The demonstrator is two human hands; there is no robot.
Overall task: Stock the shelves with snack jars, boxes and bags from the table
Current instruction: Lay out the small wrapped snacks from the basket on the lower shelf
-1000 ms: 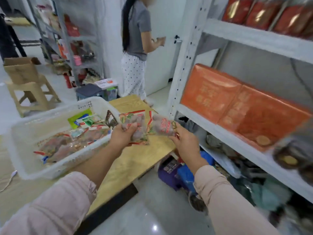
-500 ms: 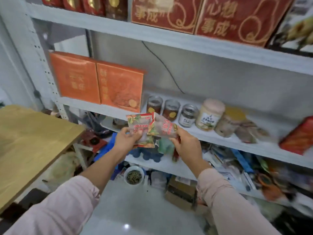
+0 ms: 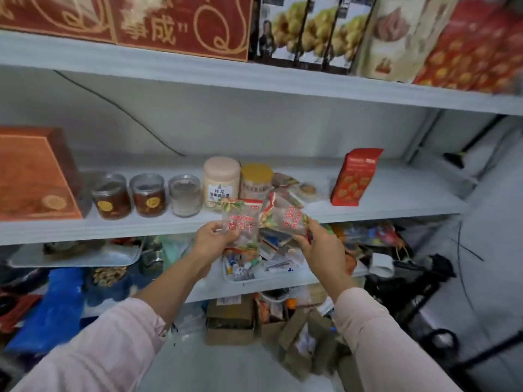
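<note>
I hold two clear snack bags with red print in front of the middle shelf (image 3: 396, 205). My left hand (image 3: 210, 240) grips the left snack bag (image 3: 240, 224) by its lower left edge. My right hand (image 3: 319, 244) pinches the right snack bag (image 3: 285, 217), which is tilted and overlaps the first. Both bags hang just before the shelf's front lip, below several snack bags (image 3: 291, 188) lying on the shelf. Jars (image 3: 113, 196) stand in a row to the left, with a tall cream jar (image 3: 221, 181) and a yellow-lidded jar (image 3: 256, 179).
An orange box (image 3: 36, 176) stands at the shelf's left end and a red snack box (image 3: 355, 176) to the right, with bare shelf beyond it. The upper shelf (image 3: 254, 77) carries red boxes and bags. Lower shelves and the floor hold clutter and cardboard boxes (image 3: 230, 321).
My view has swung right from the table and basket to the shelves and moved closer. Both hands kept the two bags and carried them up to the middle shelf's front edge.
</note>
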